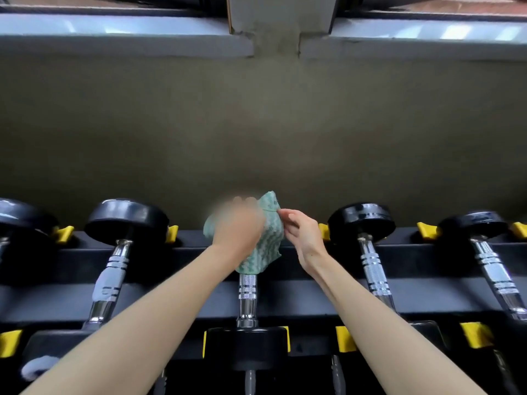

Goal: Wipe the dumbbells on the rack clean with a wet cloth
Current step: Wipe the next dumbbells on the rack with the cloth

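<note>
Your cloth (269, 243) is green and white. It sits low in the view, at 6 o'clock from the middle. It hangs over the far end of the middle dumbbell (247, 297), so that end is hidden. The shiny bar comes out from under the cloth at 6 o'clock. It runs down to the black near end, close to you.

Your left hand (239, 223) is on the cloth, at its 9 o'clock side. It is blurred, so you cannot tell if its fingers are bent or flat. Your right hand (302, 232) is at 3 o'clock of the cloth. Its fingers are bent, and its thumb and first finger pinch the cloth's right edge near the top.

The middle dumbbell lies on a black rack (313, 297) and points away from you. At 9 o'clock of it lies the left dumbbell (112, 275), with a pale patch on its bar. Your left arm crosses over its near end. At 3 o'clock lies the right dumbbell (373, 269), and your right arm covers the low part of its bar. One more, the far dumbbell (496, 277), lies past that one at 3 o'clock.

Yellow tabs (426, 230) stick up from the rack between the black ends. A dull wall (256, 124) stands behind the rack at 12 o'clock. A pale ledge (114, 29) runs along its top.
</note>
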